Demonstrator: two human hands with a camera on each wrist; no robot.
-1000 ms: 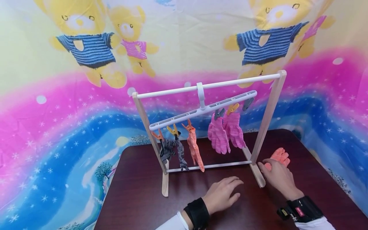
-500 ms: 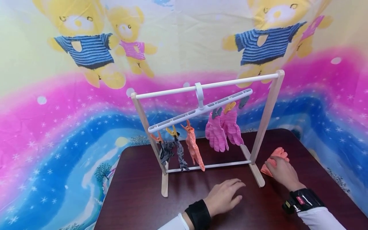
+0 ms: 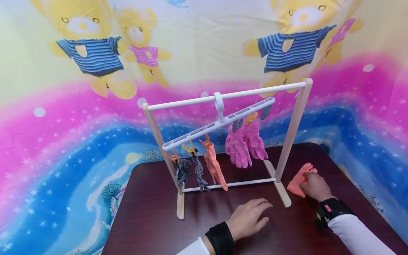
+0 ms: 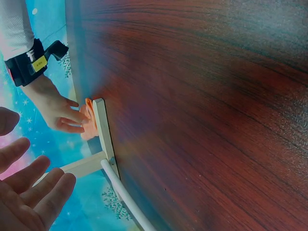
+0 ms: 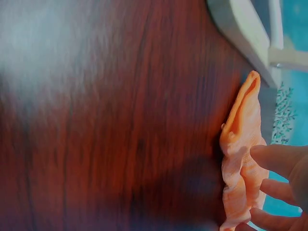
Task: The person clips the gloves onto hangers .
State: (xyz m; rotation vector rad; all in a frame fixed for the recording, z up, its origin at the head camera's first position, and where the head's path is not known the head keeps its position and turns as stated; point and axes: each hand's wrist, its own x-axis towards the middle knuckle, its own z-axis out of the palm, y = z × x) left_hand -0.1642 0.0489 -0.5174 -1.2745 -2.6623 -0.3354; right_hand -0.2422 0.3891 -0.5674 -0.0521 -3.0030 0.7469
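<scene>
An orange knitted glove [image 3: 298, 182] lies on the table right of the rack's foot. My right hand [image 3: 317, 186] is over the glove's right side; in the right wrist view its fingers are spread against the orange fabric, not closed round it. My left hand [image 3: 250, 217] hovers or rests low in front of the rack, fingers loosely bent and holding nothing; whether it touches the table cannot be told. From the white hanger [image 3: 220, 124], clothespins hold two dark patterned gloves [image 3: 182, 171], another orange glove [image 3: 215, 166] and two pink gloves [image 3: 237, 148].
A wooden rack [image 3: 293, 131] with a white top rod [image 3: 261, 90] carries the tilted hanger. One grey clothespin [image 3: 266, 112] at the hanger's right end holds nothing. The dark red table [image 3: 143, 219] meets a printed bear cloth [image 3: 197, 46] behind it.
My right hand has slid rightward off the cuff of the loose orange glove, showing more of it. The hanger has swung slightly. My left hand stays nearly still.
</scene>
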